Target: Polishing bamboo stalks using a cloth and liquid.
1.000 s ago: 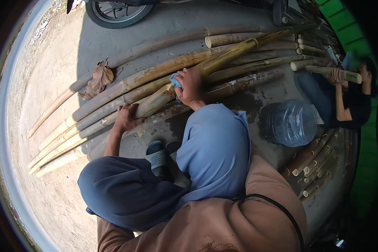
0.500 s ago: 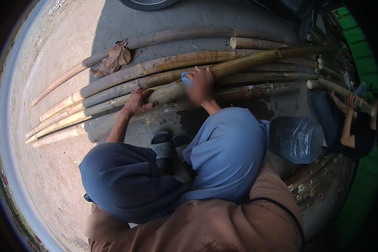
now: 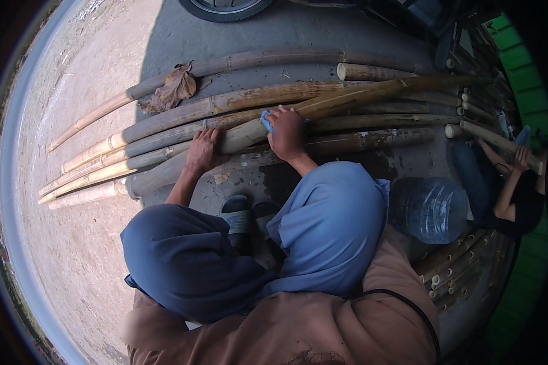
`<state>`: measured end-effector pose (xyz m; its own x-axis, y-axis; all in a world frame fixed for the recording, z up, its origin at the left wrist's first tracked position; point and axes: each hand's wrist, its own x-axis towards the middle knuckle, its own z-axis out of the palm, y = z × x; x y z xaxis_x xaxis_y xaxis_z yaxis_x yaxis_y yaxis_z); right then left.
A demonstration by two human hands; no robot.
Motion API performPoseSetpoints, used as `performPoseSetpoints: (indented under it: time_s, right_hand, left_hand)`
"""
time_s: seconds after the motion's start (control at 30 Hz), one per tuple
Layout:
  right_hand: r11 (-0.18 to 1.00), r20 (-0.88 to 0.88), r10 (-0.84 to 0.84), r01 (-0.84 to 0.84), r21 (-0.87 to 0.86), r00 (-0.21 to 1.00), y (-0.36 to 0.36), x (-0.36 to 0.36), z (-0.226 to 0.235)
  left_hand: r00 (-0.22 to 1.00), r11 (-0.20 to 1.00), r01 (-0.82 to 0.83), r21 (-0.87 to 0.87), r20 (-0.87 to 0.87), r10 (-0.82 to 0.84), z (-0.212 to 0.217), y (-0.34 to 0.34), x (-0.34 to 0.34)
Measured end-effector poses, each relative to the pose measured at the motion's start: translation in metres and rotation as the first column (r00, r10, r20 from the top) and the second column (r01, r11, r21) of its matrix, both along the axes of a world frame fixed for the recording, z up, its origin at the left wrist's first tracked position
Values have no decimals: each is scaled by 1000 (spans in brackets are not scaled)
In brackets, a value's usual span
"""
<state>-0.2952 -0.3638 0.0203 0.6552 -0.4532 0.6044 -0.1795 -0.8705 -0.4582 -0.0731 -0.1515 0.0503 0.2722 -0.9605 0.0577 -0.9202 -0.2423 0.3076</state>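
Fingers of the left hand (image 3: 204, 151), spread apart half a second earlier, had drawn together over the thick bamboo pole (image 3: 243, 137), and that hand sat slightly closer to the right hand (image 3: 287, 135). The pole ran beneath both hands, slanting away past the right one across other poles. Partly blurred, the right hand clutched a blue cloth (image 3: 266, 120) against the pole; how firmly the left one gripped could not be told. Beyond the left hand, a dry leaf (image 3: 175, 90) lay by the farthest pole (image 3: 256, 59). Slippers (image 3: 236, 222) showed on the near side of the hands. Well right of the right hand stood a clear plastic container (image 3: 429, 210), and farther right a co-worker (image 3: 520, 210) held a shorter bamboo piece (image 3: 496, 139).
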Motion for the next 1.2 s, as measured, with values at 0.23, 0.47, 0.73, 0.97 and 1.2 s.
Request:
performPoseSetpoints:
  time_s: [0.23,0.47,0.73,0.97,1.2]
  right_hand:
    - [901,3,-413,409,-145,911,-113,-50,9]
    - [970,47,-227,230,-75,973,-44,-35,-10]
    - [976,-35,-199,195,-94,979,-52,-38,5]
    - [856,33,-496,495,-149,868,-88,-66,-5]
    - [998,-139,35,-41,-40,990,18,-19,-7]
  left_hand:
    - [912,975,99,201,-410,-8,5,1,27]
    - [956,975,141,174,-280,-88,11,-9,22]
    - [797,968,118,221,-602,40,19,-2,41]
    - [844,963,190,191,-534,-61,23,-15,39]
    - [1000,995,10,94,21,-12,2,15,-19]
